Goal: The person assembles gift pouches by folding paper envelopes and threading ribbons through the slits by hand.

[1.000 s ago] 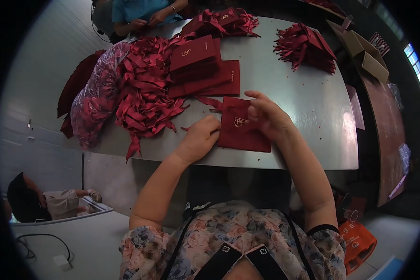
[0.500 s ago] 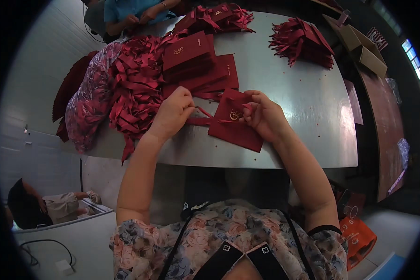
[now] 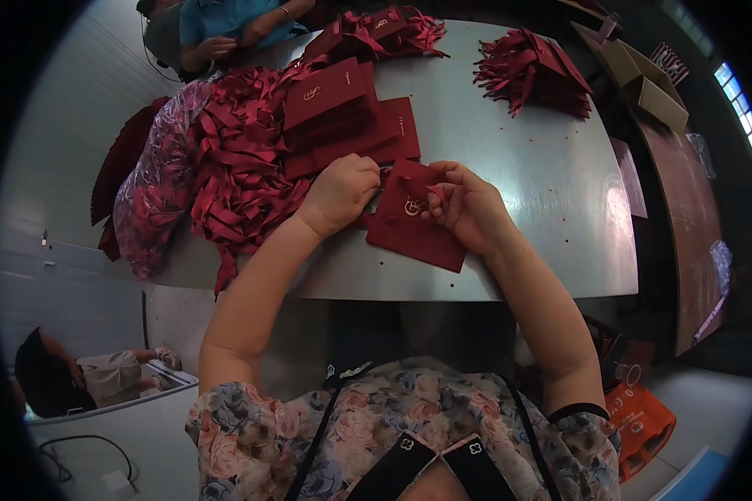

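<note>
A dark red bag with a gold logo [image 3: 414, 238] lies tilted on the metal table in front of me. At its left edge my left hand [image 3: 342, 192] is closed, fingers pinched near the ribbon; what they hold is mostly hidden. On the bag's right side my right hand [image 3: 468, 204] is closed on a red ribbon end [image 3: 436, 194]. Just behind my left hand rises a stack of red bags [image 3: 330, 96]. Left of that stack, loose red ribbons [image 3: 242, 159] form a large heap.
A clear plastic bag of red ribbon [image 3: 154, 184] is at the table's left edge. Ribboned red bags lie in piles at the back [image 3: 384, 33] and back right [image 3: 543, 71]. Beyond the table sits a person in blue [image 3: 226, 25]. An open cardboard box [image 3: 643, 83] stands right.
My left hand first moved left and up from the bag, drawing out ribbon, then came back toward its edge. My right hand has closed on ribbon. The bag has turned slightly.
</note>
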`<control>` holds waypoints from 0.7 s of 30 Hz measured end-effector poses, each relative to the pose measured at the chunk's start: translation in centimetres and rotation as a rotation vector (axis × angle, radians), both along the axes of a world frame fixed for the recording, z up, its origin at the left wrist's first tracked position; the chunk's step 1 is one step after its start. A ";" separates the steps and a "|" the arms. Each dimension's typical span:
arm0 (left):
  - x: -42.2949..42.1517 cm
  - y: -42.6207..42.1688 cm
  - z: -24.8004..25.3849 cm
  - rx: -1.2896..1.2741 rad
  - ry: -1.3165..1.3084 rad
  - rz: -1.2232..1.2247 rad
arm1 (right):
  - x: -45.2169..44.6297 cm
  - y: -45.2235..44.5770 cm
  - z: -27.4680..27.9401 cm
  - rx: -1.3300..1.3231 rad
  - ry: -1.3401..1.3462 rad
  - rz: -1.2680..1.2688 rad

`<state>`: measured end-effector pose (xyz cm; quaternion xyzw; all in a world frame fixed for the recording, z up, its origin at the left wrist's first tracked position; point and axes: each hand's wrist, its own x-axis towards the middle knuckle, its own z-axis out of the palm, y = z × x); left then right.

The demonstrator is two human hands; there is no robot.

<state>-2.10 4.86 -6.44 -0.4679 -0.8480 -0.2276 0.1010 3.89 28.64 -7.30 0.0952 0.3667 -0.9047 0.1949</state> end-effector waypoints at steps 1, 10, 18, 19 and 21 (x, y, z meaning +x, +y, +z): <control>0.2 0.0 -0.1 -0.010 0.038 0.025 | 0.0 0.0 0.1 0.012 -0.024 -0.017; 0.8 -2.7 0.2 -0.028 0.032 0.117 | 0.4 0.4 0.7 0.064 0.032 0.103; 1.2 -4.4 0.7 0.012 -0.116 0.090 | 0.4 1.5 0.3 -0.095 0.022 0.210; 0.9 -4.4 0.9 0.018 -0.116 0.078 | 0.4 1.6 0.2 -0.124 0.024 0.218; 0.4 -4.4 0.9 0.026 -0.117 0.065 | 0.3 1.6 -0.1 -0.119 0.023 0.216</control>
